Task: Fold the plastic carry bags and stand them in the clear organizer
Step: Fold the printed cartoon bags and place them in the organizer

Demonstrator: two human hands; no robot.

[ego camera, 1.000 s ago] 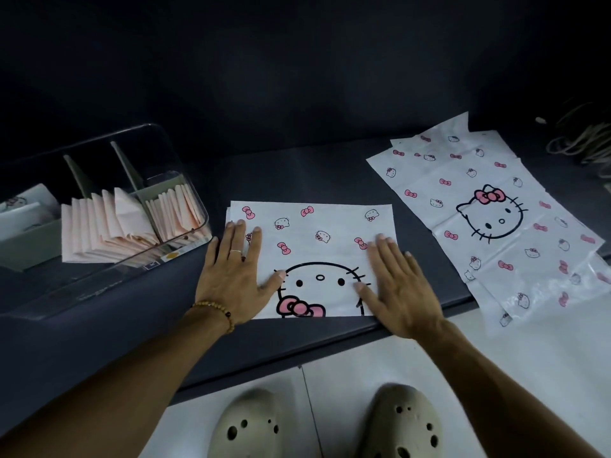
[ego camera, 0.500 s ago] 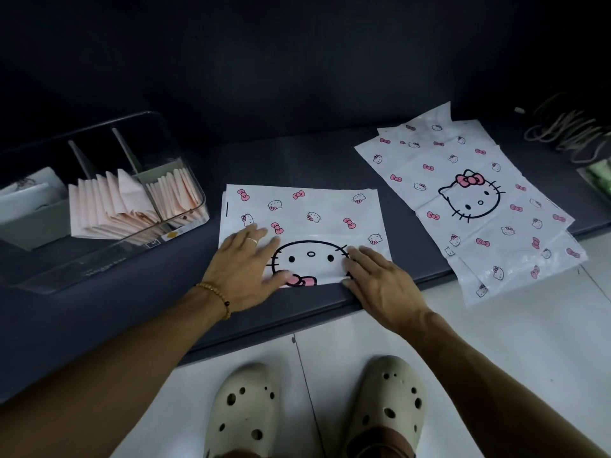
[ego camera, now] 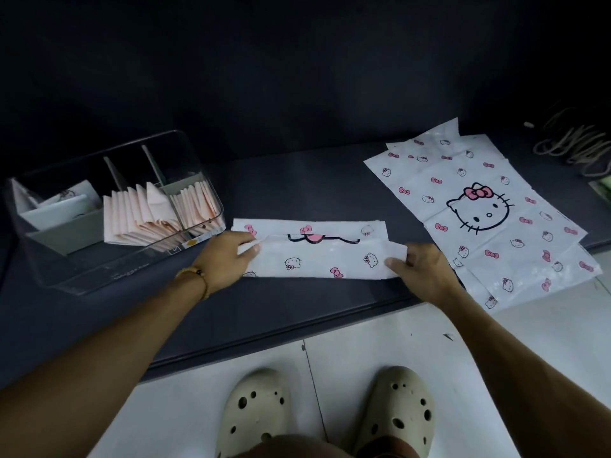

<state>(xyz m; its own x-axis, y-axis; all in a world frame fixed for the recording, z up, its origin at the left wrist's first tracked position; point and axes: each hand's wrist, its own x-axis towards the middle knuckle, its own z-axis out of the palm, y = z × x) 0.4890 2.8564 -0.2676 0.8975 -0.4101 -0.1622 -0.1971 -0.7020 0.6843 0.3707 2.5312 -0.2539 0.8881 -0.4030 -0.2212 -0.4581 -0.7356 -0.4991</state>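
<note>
White plastic carry bag printed with pink bows and small cat faces is lying across the dark grey desk, between the clear plastic organizer and a flat pile of unfolded bags of the same print. Its near edge is being brought up and over toward the far edge, so a long narrow band is forming; the large cat-face print is mostly covered, only a black line and pink patch showing at the fold gap.

Left hand is pinching the left end of the lifted flap between thumb and fingertips. Right hand is pinching the right end likewise. Judgement: holding both ends is keeping the slippery film taut and the fold line straight, and the narrow band should suit the organizer's slots.

Organizer is sitting tilted toward the viewer, presumably so folded pieces stand and stay readable. Two compartments are holding pale pink folded bags upright in rows; the leftmost is holding a white folded piece.

Hard to make out: the left fingertips are partly under the flap, so their exact grip is unclear. The organizer's walls are reflecting, blurring the divider positions. A tangle of pale cords at far right is cut by the frame edge. The pile's bag count is not readable. Cream perforated clogs are showing on the white floor below.
</note>
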